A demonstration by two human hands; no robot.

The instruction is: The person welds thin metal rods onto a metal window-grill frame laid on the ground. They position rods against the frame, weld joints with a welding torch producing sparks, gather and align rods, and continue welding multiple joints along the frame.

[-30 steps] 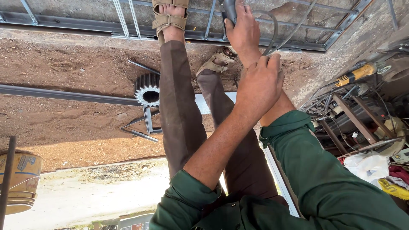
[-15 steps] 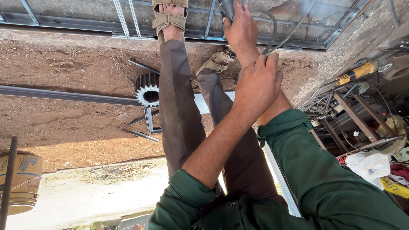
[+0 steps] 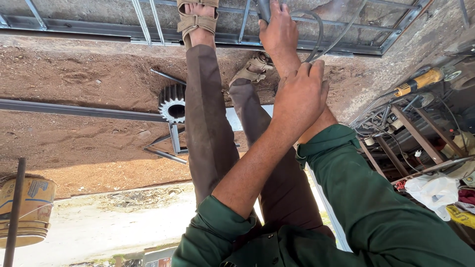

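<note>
While the frame looks down the person's own body, the largest thing across the top is a grey metal frame (image 3: 148, 27) of bars lying on concrete, with bare brown dirt ground (image 3: 74, 123) below it. A long steel bar (image 3: 74, 110) runs in from the left edge to a dark toothed gear (image 3: 171, 103) left of centre, with small angle-iron offcuts (image 3: 170, 146) just beneath.

Both legs in brown trousers stretch up the middle; the sandalled foot (image 3: 196, 20) at top centre rests on the frame's bars, close to where the tool works. That closeness is the main risk, I judge: a kick or slip of the tool could bring it onto bare toes.

At top centre the right hand (image 3: 279, 32) is wrapped tight round the dark tool handle (image 3: 263, 9), whose working end is cut off by the frame edge. A grey cable (image 3: 316, 34) loops just right of that hand and could snag a wrist or foot. The left hand (image 3: 299, 96), fingers curled, is clamped over the right forearm to brace it; if that grip loosens, the tool may wander.

At the right edge, a yellow-handled tool (image 3: 420, 81) lies among tangled wires (image 3: 381, 116) and a white plastic bag (image 3: 433, 190), a likely tripping clutter.
</note>
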